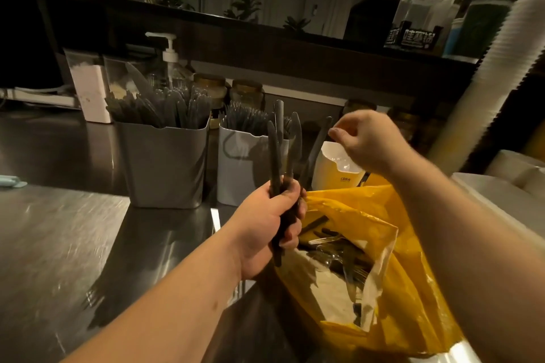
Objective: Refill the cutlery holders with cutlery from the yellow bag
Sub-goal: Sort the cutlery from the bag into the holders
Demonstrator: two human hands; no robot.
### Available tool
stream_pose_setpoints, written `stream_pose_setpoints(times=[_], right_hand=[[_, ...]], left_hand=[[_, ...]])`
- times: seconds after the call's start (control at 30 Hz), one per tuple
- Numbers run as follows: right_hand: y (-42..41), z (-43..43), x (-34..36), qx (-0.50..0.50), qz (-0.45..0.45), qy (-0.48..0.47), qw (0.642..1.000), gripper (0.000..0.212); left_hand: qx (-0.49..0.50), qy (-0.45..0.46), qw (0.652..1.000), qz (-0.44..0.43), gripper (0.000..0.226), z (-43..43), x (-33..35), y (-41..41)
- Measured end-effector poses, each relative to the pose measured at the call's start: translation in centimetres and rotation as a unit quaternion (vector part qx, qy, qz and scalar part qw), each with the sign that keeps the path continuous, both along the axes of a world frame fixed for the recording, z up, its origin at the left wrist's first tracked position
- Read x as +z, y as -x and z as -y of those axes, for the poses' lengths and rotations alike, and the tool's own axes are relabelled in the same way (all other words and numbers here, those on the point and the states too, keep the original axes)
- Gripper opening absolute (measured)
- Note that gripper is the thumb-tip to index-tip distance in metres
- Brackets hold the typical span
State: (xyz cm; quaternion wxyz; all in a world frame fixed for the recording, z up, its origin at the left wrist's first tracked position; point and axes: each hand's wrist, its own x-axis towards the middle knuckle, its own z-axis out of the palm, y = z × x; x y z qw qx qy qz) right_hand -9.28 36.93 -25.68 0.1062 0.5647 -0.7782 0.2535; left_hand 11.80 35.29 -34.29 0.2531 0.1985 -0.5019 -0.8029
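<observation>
At frame centre I see the left hand (267, 225) gripping a bundle of dark plastic knives (280, 156) upright. The right hand (367, 141) (fingers loosely curled, empty) hovers above the white holder (330, 169). The yellow bag (392, 274) lies open at lower right.

Under your arms the counter (73, 230) is brushed metal, smooth and shiny, with streaked reflections. At its right edge the yellow bag (413, 289) is thin, crinkled plastic with a glossy sheen, and its inner lining looks pale and slick. The knives (280, 150) you grip in your left hand (265, 230) are dark matt plastic; some pieces inside the bag look clear. Toward the back edge, the grey holder (165, 165) and the white holder (241, 168) are smooth plastic, the white one slightly glossier. The pump bottle (169, 65) behind them is clear plastic.
</observation>
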Motion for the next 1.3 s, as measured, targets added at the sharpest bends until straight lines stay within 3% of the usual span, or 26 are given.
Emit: stream_pose_setpoints(times=[0.07,0.1,0.2,0.27,0.37,0.47,0.53,0.63,0.73,0.8,0.9,1.07,1.13,1.23,1.3], right_hand=[[-3.9,-3.1,-1.8,0.049,0.147,0.094,0.983,0.018],[-5.2,-4.2,-3.1,0.056,0.153,0.136,0.977,0.018],[-6.2,-6.3,-5.4,0.028,-0.083,0.248,0.965,0.042],[-5.6,-6.5,-5.6,0.066,-0.209,0.234,0.947,0.041],[-5.6,-6.5,-6.7,0.119,-0.238,0.216,0.939,0.017],[-4.6,-6.5,-7.3,0.125,-0.217,0.221,0.943,0.012],[-3.7,-6.9,-7.0,0.104,-0.142,0.237,0.955,0.013],[-4.1,-7.8,-6.4,0.056,0.168,0.227,0.958,0.012],[-7.2,-7.2,-6.5,0.092,0.450,0.131,0.879,0.008],[-9.5,-6.6,-6.9,0.106,0.537,0.080,0.833,0.014],[-11.1,-6.3,-7.7,0.086,0.579,0.124,0.801,0.020],[-11.1,-6.6,-7.0,0.044,0.648,0.173,0.740,0.017],[-10.4,-6.5,-6.5,0.017,0.640,0.218,0.737,0.019],[-8.6,-6.7,-5.8,0.041,0.640,0.269,0.719,0.021],[-7.6,-6.8,-5.9,0.063,0.618,0.252,0.742,0.021]], left_hand=[[0.009,0.007,1.000,0.010,0.026,-0.2,0.4,-0.2],[0.014,0.008,1.000,0.022,0.027,-0.2,0.3,-0.2],[0.010,-0.004,1.000,0.022,0.025,-0.6,0.6,-0.4],[0.004,-0.010,1.000,0.021,0.022,-0.5,0.7,-0.6],[-0.009,-0.018,0.999,0.044,0.023,-0.4,0.7,-1.0],[-0.026,-0.027,0.997,0.065,0.040,-0.4,0.8,-1.2],[-0.027,-0.042,0.998,0.036,0.046,-0.3,0.8,-1.3],[-0.012,-0.036,0.999,0.005,0.041,0.2,0.6,-1.2],[0.000,0.000,1.000,0.022,0.029,0.1,0.5,-0.9],[0.025,0.037,0.997,0.058,0.029,-0.5,0.5,-0.7],[0.032,0.067,0.993,0.097,0.029,-1.0,0.2,-0.6],[0.010,0.046,0.997,0.059,0.030,-1.0,0.4,-0.4],[0.022,0.040,0.997,0.059,0.028,-1.0,0.4,-0.2],[0.045,0.081,0.987,0.128,0.026,-0.5,-0.1,-0.1],[0.050,0.085,0.986,0.132,0.027,-0.3,-0.1,-0.1]])
